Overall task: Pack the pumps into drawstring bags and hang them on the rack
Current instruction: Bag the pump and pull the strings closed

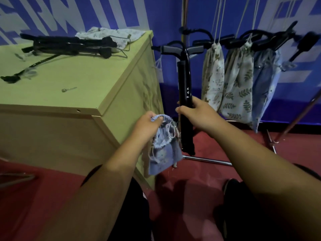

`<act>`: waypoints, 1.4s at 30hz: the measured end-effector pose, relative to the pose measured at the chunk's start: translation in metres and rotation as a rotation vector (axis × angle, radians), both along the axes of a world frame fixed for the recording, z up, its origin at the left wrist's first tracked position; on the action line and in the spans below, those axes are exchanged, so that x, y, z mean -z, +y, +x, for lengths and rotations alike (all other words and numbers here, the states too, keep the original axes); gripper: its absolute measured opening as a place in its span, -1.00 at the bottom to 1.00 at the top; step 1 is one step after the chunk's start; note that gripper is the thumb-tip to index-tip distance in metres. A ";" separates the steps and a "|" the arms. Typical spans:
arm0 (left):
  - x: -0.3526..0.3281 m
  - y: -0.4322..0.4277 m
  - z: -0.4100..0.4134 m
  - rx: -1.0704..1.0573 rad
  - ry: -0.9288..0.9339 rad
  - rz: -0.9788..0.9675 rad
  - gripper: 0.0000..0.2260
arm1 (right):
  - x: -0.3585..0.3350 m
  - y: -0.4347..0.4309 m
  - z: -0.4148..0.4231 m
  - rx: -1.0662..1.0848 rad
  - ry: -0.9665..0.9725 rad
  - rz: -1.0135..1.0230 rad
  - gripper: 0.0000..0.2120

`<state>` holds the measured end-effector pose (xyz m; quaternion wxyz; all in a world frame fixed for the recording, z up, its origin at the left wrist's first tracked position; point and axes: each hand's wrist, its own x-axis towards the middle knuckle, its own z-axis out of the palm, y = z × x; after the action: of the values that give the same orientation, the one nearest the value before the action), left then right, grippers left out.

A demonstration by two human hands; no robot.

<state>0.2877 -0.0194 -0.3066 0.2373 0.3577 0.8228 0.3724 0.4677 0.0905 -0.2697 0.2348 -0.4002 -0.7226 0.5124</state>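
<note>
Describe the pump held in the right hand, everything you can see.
The pump is a slim black tube, glossy like plastic or metal, with a grey-gripped T-handle on top and small white markings. It stands upright; the right hand grips its middle. Its lower end is beside the blue drawstring bag, outside it.

Hidden under the gripping right hand [196, 113]: a stretch of the upright pump [185, 79] barrel; lower end partly screened by the blue drawstring bag [165, 150]. Tucked out of sight in the bag's mouth: tips of the left hand [147, 126] fingers [157, 121]. Cut off by the top edge: rack pole [184, 14] and cords [217, 18]. Concealed inside the hanging bags [238, 84]: their contents. Too small to identify: a shiny item [68, 89] on the bench [86, 75]. Too tangled to count: black pumps [69, 44] piled there.
</note>
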 end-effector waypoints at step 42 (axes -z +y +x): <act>0.048 0.022 -0.015 -0.158 -0.781 0.134 -0.71 | 0.053 -0.006 -0.013 -0.243 -0.395 0.439 -0.74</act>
<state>0.2729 0.0029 -0.3545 0.4787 0.1398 0.6698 0.5502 0.4550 0.0840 -0.3223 0.1079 -0.3426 -0.8900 0.2809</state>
